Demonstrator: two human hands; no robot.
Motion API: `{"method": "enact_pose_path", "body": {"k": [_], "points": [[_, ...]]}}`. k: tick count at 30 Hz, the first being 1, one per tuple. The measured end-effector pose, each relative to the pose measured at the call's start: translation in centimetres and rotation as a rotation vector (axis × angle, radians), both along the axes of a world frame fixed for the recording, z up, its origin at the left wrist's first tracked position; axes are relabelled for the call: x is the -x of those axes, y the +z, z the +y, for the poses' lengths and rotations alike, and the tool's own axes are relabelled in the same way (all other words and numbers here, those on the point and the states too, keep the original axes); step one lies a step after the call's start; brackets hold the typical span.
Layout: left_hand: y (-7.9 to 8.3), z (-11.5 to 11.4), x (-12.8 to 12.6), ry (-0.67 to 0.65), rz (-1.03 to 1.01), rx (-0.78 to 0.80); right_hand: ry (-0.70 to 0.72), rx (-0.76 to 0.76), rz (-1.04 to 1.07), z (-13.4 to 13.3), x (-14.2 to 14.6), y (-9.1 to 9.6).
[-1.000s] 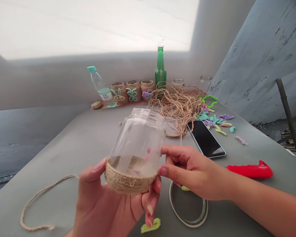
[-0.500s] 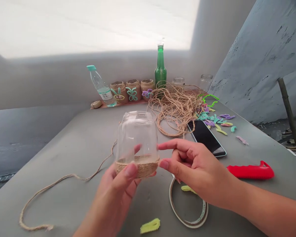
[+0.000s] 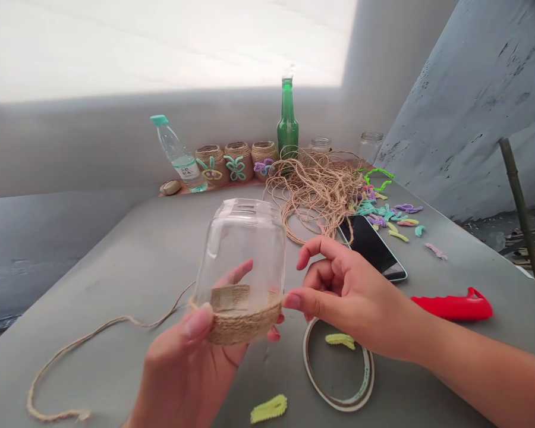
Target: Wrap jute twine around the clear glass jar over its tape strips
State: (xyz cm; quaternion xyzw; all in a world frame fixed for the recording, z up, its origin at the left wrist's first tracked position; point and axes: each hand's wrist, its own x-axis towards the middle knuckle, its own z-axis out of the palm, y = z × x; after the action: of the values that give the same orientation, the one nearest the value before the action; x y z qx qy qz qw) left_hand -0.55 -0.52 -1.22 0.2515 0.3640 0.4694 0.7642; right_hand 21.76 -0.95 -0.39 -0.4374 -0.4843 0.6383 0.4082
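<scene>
The left hand (image 3: 187, 371) grips the upturned glass jar (image 3: 243, 249) above the table (image 3: 93, 285), thumb pressed on its twine band (image 3: 243, 326) — firm pressure suits tight coils — while the right hand (image 3: 352, 294) only touches the band with its thumb, other fingers loose and raised.

A cylindrical glass jar (image 3: 241, 255), its base wrapped in twine, is held above the flat counter (image 3: 93, 285). Tangled jute twine (image 3: 314, 202) lies behind it, a rectangular smartphone (image 3: 370, 246) right of the twine, and loose pipe-cleaner pieces (image 3: 386, 217) beyond the smartphone.

Clear glass jar (image 3: 243, 249), jute twine (image 3: 243, 324) wrapped round btm, slight tilt
</scene>
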Motion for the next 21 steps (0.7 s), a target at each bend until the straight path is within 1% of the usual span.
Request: {"method": "enact_pose_path", "body": {"k": [1,3,5,7,8,9,10,12,13,14,17,19,21], "points": [[-0.1,-0.1,0.2,-0.006,-0.036,-0.015,-0.008,-0.004,-0.01,0.0,-0.1,0.0],[-0.1,-0.1,0.3,-0.092,-0.09,-0.062,0.012,-0.016,-0.051,0.0,-0.2,0.1],[0.1,0.1,0.2,-0.183,-0.116,-0.08,0.095,-0.022,-0.046,0.1,-0.1,0.4],[0.4,0.5,-0.1,-0.253,-0.081,-0.087,0.191,-0.019,0.04,0.2,0.1,0.8],[0.5,0.6,-0.4,-0.247,-0.018,-0.083,0.191,-0.01,0.089,0.3,0.3,1.0],[0.5,0.8,-0.6,-0.202,0.061,-0.082,0.15,0.007,0.118,0.4,0.4,1.1],[0.4,0.9,-0.7,-0.123,0.137,-0.087,0.078,0.029,0.124,0.4,0.5,1.1],[-0.1,0.9,-0.9,0.017,0.26,-0.151,-0.094,0.058,0.081,0.5,0.6,1.0],[-0.4,0.9,-0.9,0.04,0.309,-0.189,-0.153,0.052,0.044,0.4,0.6,0.8],[-0.8,0.7,-0.8,0.039,0.355,-0.222,-0.182,0.03,0.002,0.3,0.6,0.7],[-1.5,0.2,-0.5,-0.009,0.435,-0.204,-0.185,-0.047,-0.087,-0.1,0.4,0.4],[-1.5,0.1,-0.3,0.009,0.426,-0.156,-0.164,-0.054,-0.088,-0.4,0.3,0.5],[-1.1,0.2,-0.2,0.036,0.383,-0.141,-0.144,-0.049,-0.061,-0.4,0.3,0.6]]}}
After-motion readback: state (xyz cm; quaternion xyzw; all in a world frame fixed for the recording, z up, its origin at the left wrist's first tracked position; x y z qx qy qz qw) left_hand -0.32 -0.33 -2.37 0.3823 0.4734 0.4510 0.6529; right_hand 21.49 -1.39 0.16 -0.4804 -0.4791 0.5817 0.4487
